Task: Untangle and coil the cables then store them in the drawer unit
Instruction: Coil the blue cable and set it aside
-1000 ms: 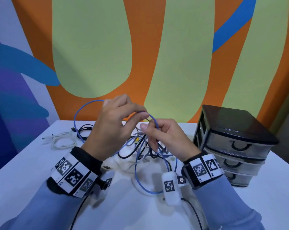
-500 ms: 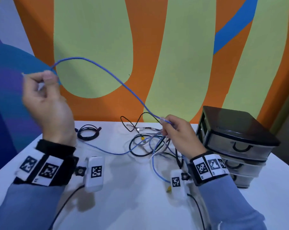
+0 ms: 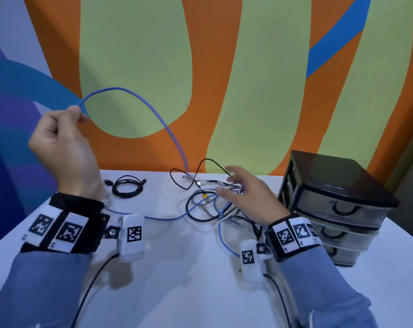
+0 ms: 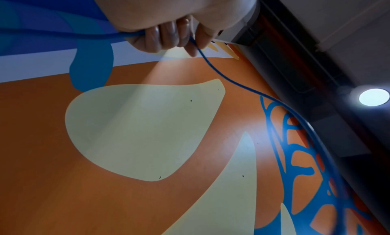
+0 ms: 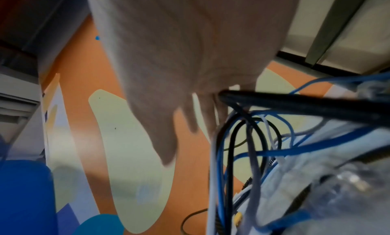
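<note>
Left hand (image 3: 63,147) pinches the blue cable (image 3: 151,110) high left, right hand (image 3: 245,197) spread, seemingly empty, over the tangle (image 3: 207,204) beside the drawer unit (image 3: 338,200).

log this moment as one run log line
left hand: holds blue cable raised | right hand: open over tangle | drawers: closed

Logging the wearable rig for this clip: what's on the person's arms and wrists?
Both arms wear light blue sleeves. Each wrist has a black band carrying white tiles printed with black square fiducial markers: left wrist band, right wrist band. A white camera pod with its own marker hangs off each band, left pod and right pod, each trailing a black cable. Hands are bare.
</note>
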The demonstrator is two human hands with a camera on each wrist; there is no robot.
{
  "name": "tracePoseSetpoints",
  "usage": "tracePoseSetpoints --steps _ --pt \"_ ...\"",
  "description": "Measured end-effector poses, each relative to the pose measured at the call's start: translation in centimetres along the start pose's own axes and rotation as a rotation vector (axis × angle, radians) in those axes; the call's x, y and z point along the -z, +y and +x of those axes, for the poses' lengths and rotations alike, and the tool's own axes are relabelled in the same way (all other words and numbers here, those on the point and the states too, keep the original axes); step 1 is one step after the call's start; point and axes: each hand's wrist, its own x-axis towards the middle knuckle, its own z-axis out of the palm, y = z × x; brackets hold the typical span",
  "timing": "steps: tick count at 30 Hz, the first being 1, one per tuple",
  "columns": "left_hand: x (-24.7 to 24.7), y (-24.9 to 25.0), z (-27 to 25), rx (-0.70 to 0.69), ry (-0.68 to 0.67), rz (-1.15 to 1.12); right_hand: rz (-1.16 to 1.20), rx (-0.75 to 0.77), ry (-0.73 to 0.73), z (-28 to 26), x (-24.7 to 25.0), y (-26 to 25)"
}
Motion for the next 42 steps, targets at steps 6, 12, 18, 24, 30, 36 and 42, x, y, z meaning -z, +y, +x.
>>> tracePoseSetpoints --steps 6,12,18,24,30,36,42 --pt "0.4 0.7 0.2 0.13 -0.02 -0.18 -0.387 -0.098 -0.072 0.0 -0.4 0.4" --pt "-0.3 1.7 -1.4 0.168 -0.483 -0.148 -0.299 -0.06 0.132 0.3 -0.2 0.6" --pt "-0.7 2.6 -4.0 0.167 -1.083 0.146 -0.109 0.081 0.385 0.7 0.3 0.8" --pt "-1.9 2.9 -6.4 0.169 -1.252 0.384 0.031 0.382 0.548 0.2 0.6 -0.5" --pt "-2.5 0.0 -7.4 -0.01 -1.121 0.622 0.044 0.518 0.478 -0.2 0.8 -1.5" --pt "-3.0 -1.6 -8.6 -0.116 -1.082 0.7 0.152 0.572 0.434 -0.9 1.0 -2.8" --pt "-3.4 -1.8 -9.6 -0.19 -0.948 0.417 0.23 0.425 0.099 -2.2 1.1 -4.0"
